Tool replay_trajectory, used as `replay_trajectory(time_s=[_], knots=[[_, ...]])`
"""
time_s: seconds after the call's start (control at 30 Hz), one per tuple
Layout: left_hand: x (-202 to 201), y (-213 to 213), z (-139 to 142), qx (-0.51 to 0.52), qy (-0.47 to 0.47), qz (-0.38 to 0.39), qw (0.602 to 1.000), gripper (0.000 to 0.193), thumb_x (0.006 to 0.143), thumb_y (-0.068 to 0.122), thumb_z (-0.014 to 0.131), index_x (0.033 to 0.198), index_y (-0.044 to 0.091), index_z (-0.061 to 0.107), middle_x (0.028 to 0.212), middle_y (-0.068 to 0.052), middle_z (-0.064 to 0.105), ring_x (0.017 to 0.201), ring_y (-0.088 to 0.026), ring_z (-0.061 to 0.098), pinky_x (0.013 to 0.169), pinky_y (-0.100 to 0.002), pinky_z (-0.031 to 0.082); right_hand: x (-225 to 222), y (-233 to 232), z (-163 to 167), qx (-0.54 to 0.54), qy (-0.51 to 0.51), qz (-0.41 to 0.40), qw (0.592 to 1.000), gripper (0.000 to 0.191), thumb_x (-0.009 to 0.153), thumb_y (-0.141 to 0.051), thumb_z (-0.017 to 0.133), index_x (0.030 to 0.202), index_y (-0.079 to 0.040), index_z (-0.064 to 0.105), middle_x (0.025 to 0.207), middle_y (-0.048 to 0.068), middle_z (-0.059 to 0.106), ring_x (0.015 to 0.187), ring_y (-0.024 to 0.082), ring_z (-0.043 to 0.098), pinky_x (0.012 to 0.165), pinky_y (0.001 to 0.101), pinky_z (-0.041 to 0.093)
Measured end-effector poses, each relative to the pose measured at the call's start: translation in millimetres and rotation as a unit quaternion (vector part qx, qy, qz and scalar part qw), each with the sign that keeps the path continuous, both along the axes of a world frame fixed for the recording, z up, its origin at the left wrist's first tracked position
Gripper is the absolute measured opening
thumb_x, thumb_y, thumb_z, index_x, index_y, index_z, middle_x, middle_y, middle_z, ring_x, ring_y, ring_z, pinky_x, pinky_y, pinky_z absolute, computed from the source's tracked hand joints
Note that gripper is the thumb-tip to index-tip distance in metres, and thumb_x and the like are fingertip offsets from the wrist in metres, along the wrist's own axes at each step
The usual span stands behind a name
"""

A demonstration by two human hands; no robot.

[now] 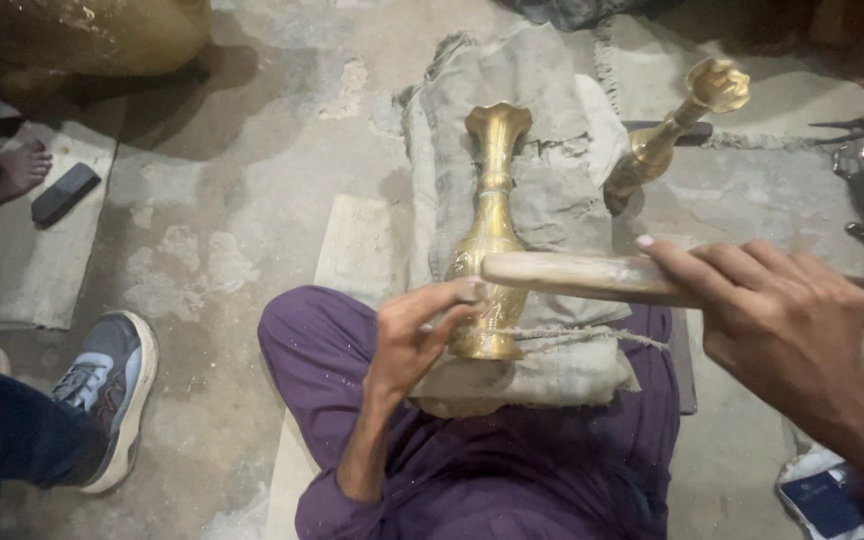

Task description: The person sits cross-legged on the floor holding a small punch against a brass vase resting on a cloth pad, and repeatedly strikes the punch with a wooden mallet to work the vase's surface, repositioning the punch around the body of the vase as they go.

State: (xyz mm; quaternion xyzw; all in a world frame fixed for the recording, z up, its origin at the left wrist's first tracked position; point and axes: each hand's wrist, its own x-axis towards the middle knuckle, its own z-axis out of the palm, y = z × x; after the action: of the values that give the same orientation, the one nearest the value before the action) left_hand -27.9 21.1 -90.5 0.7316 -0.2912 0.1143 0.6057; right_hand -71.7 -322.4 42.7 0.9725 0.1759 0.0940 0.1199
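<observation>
Left hand [414, 335] pinched a small tool against the engraved brass vase [490, 235], which lay on a folded coarse cloth pad [552, 190] over the lap; right hand [777, 320] gripped a smooth wooden handle [572, 275].

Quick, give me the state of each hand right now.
Left hand: fingers pressed against the brass vase lying on the folded cloth pad, steadying it.
Right hand: closed around the wooden handle held across the vase.
</observation>
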Motion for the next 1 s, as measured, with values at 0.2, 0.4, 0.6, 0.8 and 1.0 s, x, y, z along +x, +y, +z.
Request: replay_trajectory(time_s=[0.2, 0.4, 0.6, 0.8, 1.0], knots=[[-10.6, 2.1, 4.3, -0.069, 0.080, 0.117, 0.987, 0.041, 0.101, 0.008, 0.071, 0.139, 0.013, 0.060, 0.108, -0.012, 0.081, 0.096, -0.019, 0.083, 0.078, -0.031, 0.068, -23.6, 16.3, -52.3, 0.760, 0.162, 0.125, 0.617, 0.043, 0.091, -0.001, 0.076, 0.124, -0.011, 0.051, 0.108, 0.007, 0.063, 0.103, 0.016, 0.066, 0.093, 0.0344, 0.060], [-16.0, -13.1, 23.6, -0.047, 0.111, 0.056, 0.991, 0.046, 0.094, 0.008, 0.078, 0.138, 0.012, 0.063, 0.108, -0.012, 0.081, 0.100, -0.020, 0.080, 0.085, -0.034, 0.069, -23.0, 43.3, -118.5, 0.682, 0.257, 0.059, 0.682, 0.027, 0.086, -0.002, 0.078, 0.105, -0.007, 0.060, 0.104, 0.012, 0.066, 0.104, 0.022, 0.067, 0.091, 0.0403, 0.057], [-14.5, -20.5, 36.4, -0.003, 0.141, 0.060, 0.988, 0.047, 0.091, 0.011, 0.080, 0.136, 0.010, 0.066, 0.104, -0.011, 0.081, 0.096, -0.018, 0.080, 0.082, -0.031, 0.067, -11.4, 12.8, -99.0, 0.585, 0.190, 0.034, 0.788, 0.039, 0.090, -0.019, 0.076, 0.126, -0.011, 0.063, 0.100, 0.008, 0.074, 0.081, 0.020, 0.077, 0.077, 0.0349, 0.065], [-12.4, -19.8, 43.6, 0.047, 0.089, 0.044, 0.994, 0.042, 0.093, 0.008, 0.078, 0.133, 0.008, 0.066, 0.109, -0.011, 0.080, 0.101, -0.018, 0.080, 0.084, -0.031, 0.067, 1.2, -8.8, -50.2, 0.287, 0.058, 0.014, 0.956, 0.075, 0.082, -0.029, 0.079, 0.152, -0.024, 0.051, 0.113, 0.011, 0.072, 0.078, 0.023, 0.071, 0.068, 0.0359, 0.062], [-12.7, -21.4, 51.4, 0.066, 0.095, 0.057, 0.992, 0.044, 0.091, 0.006, 0.079, 0.134, 0.009, 0.067, 0.112, -0.012, 0.079, 0.104, -0.021, 0.080, 0.084, -0.033, 0.067, 10.0, -6.5, -28.4, 0.026, 0.081, -0.033, 0.996, 0.075, 0.085, -0.029, 0.076, 0.155, -0.039, 0.050, 0.097, -0.002, 0.072, 0.066, 0.015, 0.068, 0.056, 0.0322, 0.060]])
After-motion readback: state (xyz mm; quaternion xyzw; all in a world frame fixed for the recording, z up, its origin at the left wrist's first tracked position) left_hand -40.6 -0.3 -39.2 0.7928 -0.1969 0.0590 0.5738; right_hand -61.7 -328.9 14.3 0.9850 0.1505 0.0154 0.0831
